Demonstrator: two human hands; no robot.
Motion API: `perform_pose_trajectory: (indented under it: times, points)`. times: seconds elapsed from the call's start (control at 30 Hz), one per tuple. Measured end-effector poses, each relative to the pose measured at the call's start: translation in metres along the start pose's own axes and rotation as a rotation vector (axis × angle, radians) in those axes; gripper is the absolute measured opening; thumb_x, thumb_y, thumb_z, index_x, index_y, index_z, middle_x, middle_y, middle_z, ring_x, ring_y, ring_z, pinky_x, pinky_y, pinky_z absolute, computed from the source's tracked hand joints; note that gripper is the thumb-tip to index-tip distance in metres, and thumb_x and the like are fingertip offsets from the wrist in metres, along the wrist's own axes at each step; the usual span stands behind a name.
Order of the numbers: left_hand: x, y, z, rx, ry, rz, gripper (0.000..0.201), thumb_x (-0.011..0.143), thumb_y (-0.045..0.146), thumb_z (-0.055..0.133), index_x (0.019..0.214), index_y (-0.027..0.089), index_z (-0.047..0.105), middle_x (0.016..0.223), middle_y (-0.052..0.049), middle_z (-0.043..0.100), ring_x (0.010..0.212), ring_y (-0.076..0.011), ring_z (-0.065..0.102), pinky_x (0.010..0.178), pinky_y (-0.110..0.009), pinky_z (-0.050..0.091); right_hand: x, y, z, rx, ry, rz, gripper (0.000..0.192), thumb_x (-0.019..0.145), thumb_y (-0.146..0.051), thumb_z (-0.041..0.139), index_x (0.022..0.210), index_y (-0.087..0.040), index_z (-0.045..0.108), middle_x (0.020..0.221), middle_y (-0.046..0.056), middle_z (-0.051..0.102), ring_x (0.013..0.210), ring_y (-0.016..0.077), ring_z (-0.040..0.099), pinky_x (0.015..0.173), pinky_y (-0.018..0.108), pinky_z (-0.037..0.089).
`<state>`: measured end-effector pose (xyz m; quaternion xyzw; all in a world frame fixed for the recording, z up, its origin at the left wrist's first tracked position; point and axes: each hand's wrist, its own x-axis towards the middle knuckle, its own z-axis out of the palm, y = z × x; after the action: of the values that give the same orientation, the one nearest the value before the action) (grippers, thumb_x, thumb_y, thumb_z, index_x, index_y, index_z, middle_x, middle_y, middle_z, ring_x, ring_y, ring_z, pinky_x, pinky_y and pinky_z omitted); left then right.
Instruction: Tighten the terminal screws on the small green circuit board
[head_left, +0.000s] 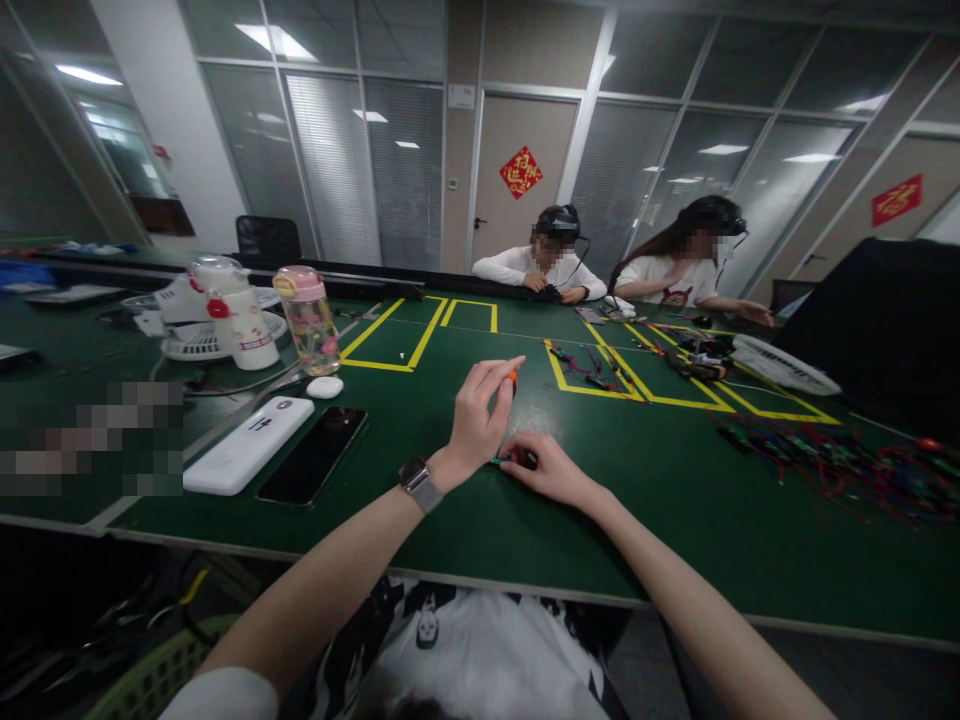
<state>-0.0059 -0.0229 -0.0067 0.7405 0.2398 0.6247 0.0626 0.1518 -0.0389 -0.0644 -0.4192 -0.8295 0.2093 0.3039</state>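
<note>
My left hand (480, 415), with a watch (420, 484) on its wrist, is raised over the green table (420, 540). Its fingers are closed around a small orange-ended object (513, 377), mostly hidden behind them, so its kind does not show. Just to the right and lower, my right hand (546, 468) rests near the tabletop with thumb and fingers pinched. At its fingertips a small green piece (496, 461) peeks out, too small to name further. The two hands are close together.
To the left lie a black phone (313, 456), a white power bank (249, 445) and a white case (325, 387), with bottles (311, 325) behind. Wired parts (592, 370) lie within yellow tape; more tangled wires (847, 460) are at right. Two people sit across the table.
</note>
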Motion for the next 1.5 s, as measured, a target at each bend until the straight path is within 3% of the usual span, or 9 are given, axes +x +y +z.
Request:
perform_pose_trajectory:
  times: [0.27, 0.47, 0.7, 0.9, 1.1, 1.3, 1.5]
  points:
    - [0.0000, 0.0001, 0.0008, 0.057, 0.021, -0.011, 0.019, 0.092, 0.024, 0.052, 0.107, 0.019, 0.064, 0.092, -0.004, 0.060, 0.087, -0.0154, 0.057, 0.078, -0.029, 0.048, 0.0002, 0.0023, 0.0014, 0.004, 0.003, -0.007, 0.005, 0.080, -0.017, 0.064, 0.084, -0.017, 0.066, 0.070, 0.000, 0.058, 0.061, 0.0125, 0.051, 0.059, 0.024, 0.041]
    - [0.0000, 0.0001, 0.0001, -0.002, -0.023, -0.001, 0.031, 0.097, 0.019, 0.038, 0.119, 0.020, 0.059, 0.100, -0.006, 0.063, 0.093, -0.0163, 0.058, 0.084, -0.031, 0.047, 0.0001, 0.0033, 0.0015, 0.008, 0.004, -0.007, 0.005, 0.080, -0.019, 0.064, 0.085, -0.017, 0.066, 0.072, 0.000, 0.058, 0.061, 0.0125, 0.052, 0.059, 0.024, 0.042]
    - [-0.0004, -0.0010, 0.0007, 0.072, 0.021, -0.013, 0.021, 0.093, 0.025, 0.051, 0.109, 0.020, 0.064, 0.090, -0.004, 0.055, 0.084, -0.0152, 0.055, 0.076, -0.029, 0.047, 0.0001, 0.0009, 0.0003, 0.007, -0.001, 0.004, 0.005, 0.080, -0.018, 0.064, 0.084, -0.016, 0.066, 0.072, 0.000, 0.058, 0.061, 0.0123, 0.052, 0.058, 0.024, 0.041]
    - [-0.0003, -0.0009, 0.0010, -0.017, -0.017, -0.020, 0.031, 0.098, 0.018, 0.038, 0.122, 0.020, 0.056, 0.105, -0.006, 0.062, 0.097, -0.0159, 0.058, 0.086, -0.032, 0.047, 0.0001, 0.0018, 0.0006, 0.004, -0.003, -0.004, 0.006, 0.080, -0.019, 0.064, 0.085, -0.016, 0.066, 0.074, 0.001, 0.059, 0.063, 0.0130, 0.053, 0.060, 0.025, 0.043]
    - [-0.0008, -0.0004, 0.0012, 0.061, 0.036, -0.005, 0.020, 0.092, 0.024, 0.054, 0.109, 0.020, 0.064, 0.093, -0.004, 0.058, 0.087, -0.0153, 0.056, 0.078, -0.029, 0.048, 0.0000, 0.0013, 0.0006, -0.002, 0.000, -0.001, 0.005, 0.079, -0.017, 0.064, 0.085, -0.016, 0.066, 0.072, 0.000, 0.058, 0.061, 0.0122, 0.051, 0.059, 0.024, 0.041]
    - [-0.0015, -0.0013, 0.0014, -0.032, -0.036, -0.015, 0.032, 0.097, 0.017, 0.037, 0.123, 0.020, 0.056, 0.107, -0.007, 0.061, 0.100, -0.0159, 0.057, 0.088, -0.031, 0.047, 0.0005, 0.0014, 0.0009, 0.020, 0.002, -0.002, 0.006, 0.079, -0.017, 0.064, 0.085, -0.015, 0.066, 0.072, 0.001, 0.058, 0.061, 0.0124, 0.052, 0.059, 0.024, 0.041]
    - [-0.0011, -0.0007, 0.0023, 0.057, 0.026, -0.016, 0.024, 0.091, 0.023, 0.055, 0.114, 0.019, 0.061, 0.095, -0.004, 0.058, 0.087, -0.0151, 0.057, 0.080, -0.029, 0.048, 0.0011, 0.0033, 0.0012, 0.009, 0.005, -0.010, 0.005, 0.079, -0.017, 0.064, 0.084, -0.016, 0.066, 0.072, 0.000, 0.058, 0.061, 0.0122, 0.052, 0.059, 0.024, 0.041]
